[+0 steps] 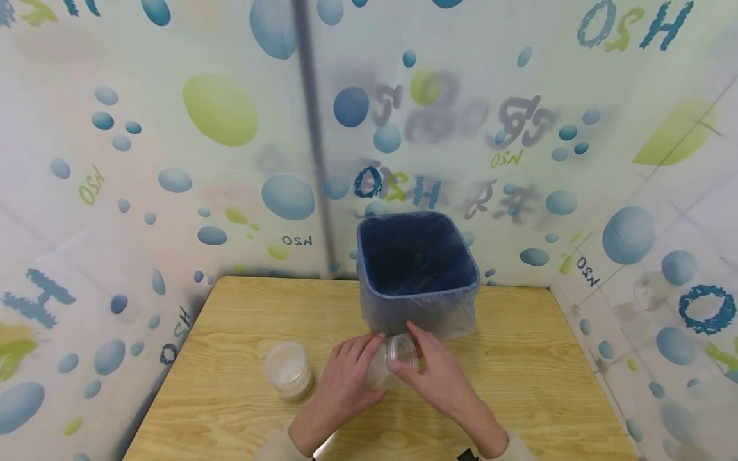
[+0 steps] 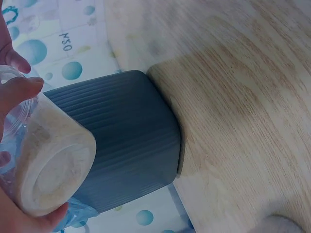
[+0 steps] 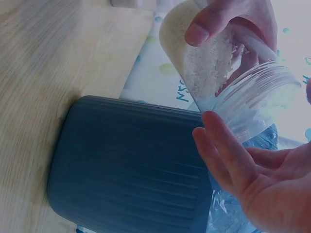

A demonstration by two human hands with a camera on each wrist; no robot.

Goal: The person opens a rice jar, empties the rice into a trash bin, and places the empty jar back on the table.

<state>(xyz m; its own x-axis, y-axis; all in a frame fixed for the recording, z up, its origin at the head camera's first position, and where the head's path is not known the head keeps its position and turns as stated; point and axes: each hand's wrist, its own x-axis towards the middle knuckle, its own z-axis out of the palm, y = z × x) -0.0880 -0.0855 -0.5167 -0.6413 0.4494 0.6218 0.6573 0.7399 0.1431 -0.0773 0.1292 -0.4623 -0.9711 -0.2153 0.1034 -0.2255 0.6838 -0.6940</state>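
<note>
My left hand (image 1: 346, 374) holds a clear plastic jar (image 2: 58, 160) by its body, tipped on its side above the table. Pale, rice-like grains (image 3: 194, 63) lie inside it. My right hand (image 1: 435, 371) has its thumb and fingers about the jar's clear, ridged mouth end (image 3: 257, 99). Whether a lid sits on that end I cannot tell. Just behind both hands stands a dark blue bin (image 1: 418, 256) lined with a clear plastic bag. A second clear jar (image 1: 288, 371) with whitish contents is upright on the table, left of my left hand.
The wooden table (image 1: 248, 339) reaches back to a wall covering (image 1: 230, 160) printed with blue and green dots. Similar covering encloses the left and right sides. The bin's bag (image 3: 231, 213) hangs loosely over its rim.
</note>
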